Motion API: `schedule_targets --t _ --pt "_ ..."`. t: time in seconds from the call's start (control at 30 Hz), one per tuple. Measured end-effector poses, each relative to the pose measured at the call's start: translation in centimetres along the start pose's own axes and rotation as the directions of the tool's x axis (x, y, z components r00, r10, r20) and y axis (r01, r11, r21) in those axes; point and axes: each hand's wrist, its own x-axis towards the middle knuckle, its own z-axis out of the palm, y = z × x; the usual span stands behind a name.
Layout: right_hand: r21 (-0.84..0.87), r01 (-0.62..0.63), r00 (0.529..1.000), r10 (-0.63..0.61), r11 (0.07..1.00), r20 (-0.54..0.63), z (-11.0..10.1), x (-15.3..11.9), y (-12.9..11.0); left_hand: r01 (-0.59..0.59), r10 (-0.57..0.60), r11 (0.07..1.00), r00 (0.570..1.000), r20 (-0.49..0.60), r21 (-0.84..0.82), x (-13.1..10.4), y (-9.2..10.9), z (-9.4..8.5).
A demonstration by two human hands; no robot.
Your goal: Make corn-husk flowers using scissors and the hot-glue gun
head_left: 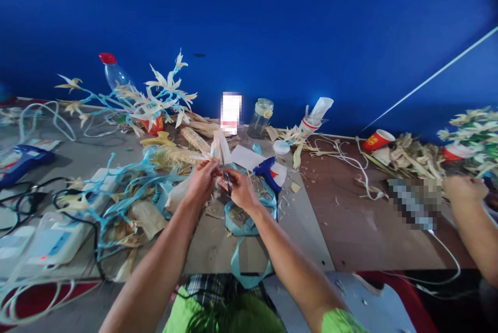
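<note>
Left hand (204, 176) is pinching pale husk (221, 147); right hand (239, 188) is gripping scissors (227, 185) toward husk's six o'clock. Husk looking light, papery, tearable; lower edge likely safest hold.

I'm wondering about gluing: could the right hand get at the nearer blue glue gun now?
Probably yes: the nearer blue glue gun lies close to the right hand, with nothing tall between, though that hand holds scissors.
</note>
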Motion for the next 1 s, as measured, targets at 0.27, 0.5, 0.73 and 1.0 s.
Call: schedule_targets --t 0.27,0.5,0.73,1.0 --pt "0.093 -0.038 0.994 0.047 0.995 -0.100 0.1 0.1 0.3 0.023 -0.032 0.996 0.994 0.100 0.089 0.3 -0.8 -0.5" --pt "0.088 -0.051 0.992 0.060 0.995 -0.110 0.0 0.3 0.6 0.011 -0.018 0.994 0.998 0.066 0.105 0.6 -1.1 -0.7" --pt "0.007 -0.056 0.991 0.057 0.998 -0.121 -0.3 0.4 1.2 0.020 -0.029 0.994 0.996 0.079 0.110 0.4 -0.8 -0.5" --pt "0.101 -0.096 0.988 0.107 0.990 -0.112 -0.1 0.0 -0.8 0.003 -0.014 0.992 0.996 0.087 0.126 0.1 -0.4 -0.3"
